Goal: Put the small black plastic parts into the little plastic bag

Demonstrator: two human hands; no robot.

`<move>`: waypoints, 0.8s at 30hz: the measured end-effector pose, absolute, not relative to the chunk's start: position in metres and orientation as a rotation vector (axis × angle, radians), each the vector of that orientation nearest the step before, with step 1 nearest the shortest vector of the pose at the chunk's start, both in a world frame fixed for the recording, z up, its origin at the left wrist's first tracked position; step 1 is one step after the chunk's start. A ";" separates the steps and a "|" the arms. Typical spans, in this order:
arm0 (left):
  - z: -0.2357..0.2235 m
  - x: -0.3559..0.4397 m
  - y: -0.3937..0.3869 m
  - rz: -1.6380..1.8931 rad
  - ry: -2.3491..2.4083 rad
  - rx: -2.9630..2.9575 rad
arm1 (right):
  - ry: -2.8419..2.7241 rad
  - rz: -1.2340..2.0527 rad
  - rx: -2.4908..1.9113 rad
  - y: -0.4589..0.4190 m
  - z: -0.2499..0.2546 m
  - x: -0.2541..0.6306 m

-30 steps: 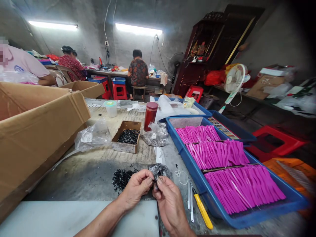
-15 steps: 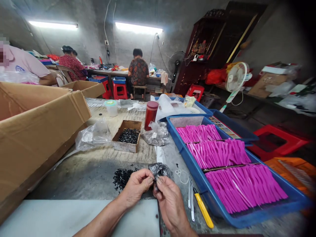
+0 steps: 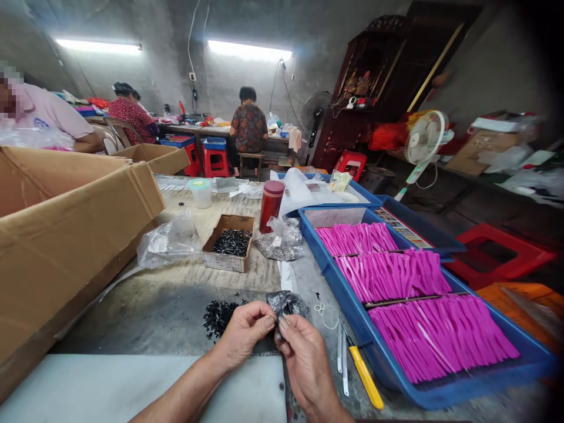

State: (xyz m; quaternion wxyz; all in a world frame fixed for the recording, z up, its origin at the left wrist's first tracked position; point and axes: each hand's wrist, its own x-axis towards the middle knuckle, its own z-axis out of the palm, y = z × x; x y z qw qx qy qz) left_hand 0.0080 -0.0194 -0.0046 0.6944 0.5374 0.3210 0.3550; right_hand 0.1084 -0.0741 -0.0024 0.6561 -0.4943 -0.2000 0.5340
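"What is being held there?"

"The left hand (image 3: 249, 332) and the right hand (image 3: 304, 352) come together, and their fingertips pinch one small dark piece (image 3: 278, 333). Its shape I cannot tell; the fingers cover it."

"And where is this piece?"

"Above the tabletop (image 3: 306, 276), near a crumpled dark plastic bag (image 3: 296, 302). A pile of black pieces (image 3: 218, 317) lies beside the left hand; at the right stands a blue tray (image 3: 355, 311) with magenta strips (image 3: 440, 335)."

Left hand (image 3: 247, 332), right hand (image 3: 306, 361) near it, fingers (image 3: 261, 323) pinched, wrists (image 3: 219, 359) apart
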 end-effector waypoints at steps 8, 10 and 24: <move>-0.005 0.007 -0.018 0.788 0.710 1.193 | -0.469 1.202 -1.129 -0.074 -0.007 0.108; -0.005 0.007 -0.019 0.781 0.713 1.174 | -0.483 1.196 -1.134 -0.074 -0.007 0.108; 0.038 -0.022 0.019 0.853 0.952 1.301 | -0.465 1.297 -1.125 -0.087 0.005 0.133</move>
